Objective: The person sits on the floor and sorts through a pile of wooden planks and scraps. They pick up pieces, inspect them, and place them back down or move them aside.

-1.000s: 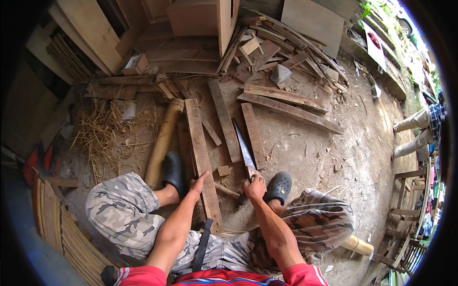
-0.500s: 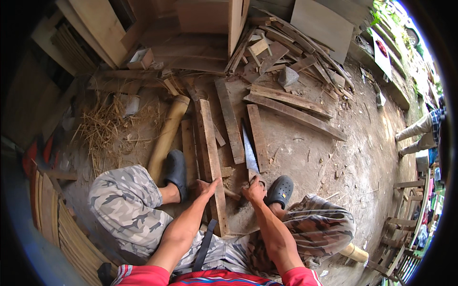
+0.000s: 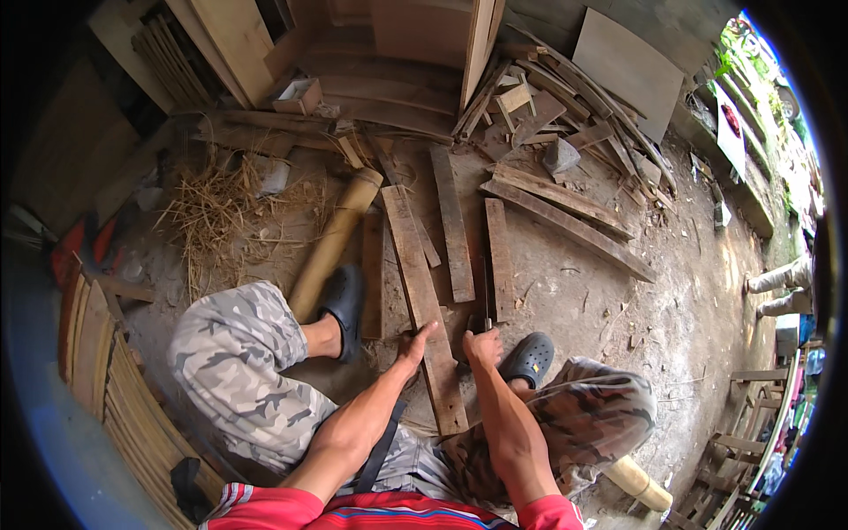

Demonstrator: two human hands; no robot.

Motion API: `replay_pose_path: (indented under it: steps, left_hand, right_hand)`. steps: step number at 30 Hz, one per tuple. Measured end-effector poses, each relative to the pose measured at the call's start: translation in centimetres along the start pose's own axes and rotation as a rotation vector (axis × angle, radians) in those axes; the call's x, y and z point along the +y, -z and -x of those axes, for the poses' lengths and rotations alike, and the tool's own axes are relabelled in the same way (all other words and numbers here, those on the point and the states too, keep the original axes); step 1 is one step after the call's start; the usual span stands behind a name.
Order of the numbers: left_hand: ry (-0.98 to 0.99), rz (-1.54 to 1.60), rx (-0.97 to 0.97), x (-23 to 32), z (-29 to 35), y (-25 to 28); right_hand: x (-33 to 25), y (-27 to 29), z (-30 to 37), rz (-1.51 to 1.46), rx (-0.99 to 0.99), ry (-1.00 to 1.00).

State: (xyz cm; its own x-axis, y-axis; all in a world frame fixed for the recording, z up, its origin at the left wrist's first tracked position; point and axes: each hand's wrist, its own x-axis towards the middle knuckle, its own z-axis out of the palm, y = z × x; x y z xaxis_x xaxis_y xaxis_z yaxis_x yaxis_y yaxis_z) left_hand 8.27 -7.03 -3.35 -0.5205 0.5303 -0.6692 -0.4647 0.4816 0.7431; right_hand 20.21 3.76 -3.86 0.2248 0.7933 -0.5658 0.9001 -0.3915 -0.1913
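Observation:
My left hand is closed on the near part of a long wooden plank, its thumb lying over the top face. The plank runs from between my legs away toward the far left, broad face up. My right hand, just right of the plank, is wrapped round the handle of a handsaw. The saw's blade points away from me and shows nearly edge-on as a thin dark line. Beside the blade lies a short board. The handle is mostly hidden in my fingers.
A bamboo pole lies by my left shoe. Several boards rest on the dirt floor ahead, before a heap of scrap wood. Straw is scattered at left. Another person's legs show at far right.
The saw has rolled from showing its flat blade to standing nearly edge-on. My left hand has turned the plank so that its broader face shows. The whole view has shifted slightly.

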Motion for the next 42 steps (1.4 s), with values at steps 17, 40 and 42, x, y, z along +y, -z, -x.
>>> replay_pose_path:
  steps: [17,40,42]
  left_hand:
    - [0.095,-0.065,0.211,5.8,-2.5,12.8]
    - [-0.005,0.039,0.265,-2.6,-1.5,13.3]
    - [-0.004,0.031,0.275,-2.9,-1.8,13.3]
  right_hand:
    - [-3.2,-8.7,1.1,-0.12,-0.541,0.524]
    - [-8.5,-16.8,4.1,-0.123,-0.691,0.399]
    - [-8.8,-17.0,4.0,-0.115,-0.709,0.367]
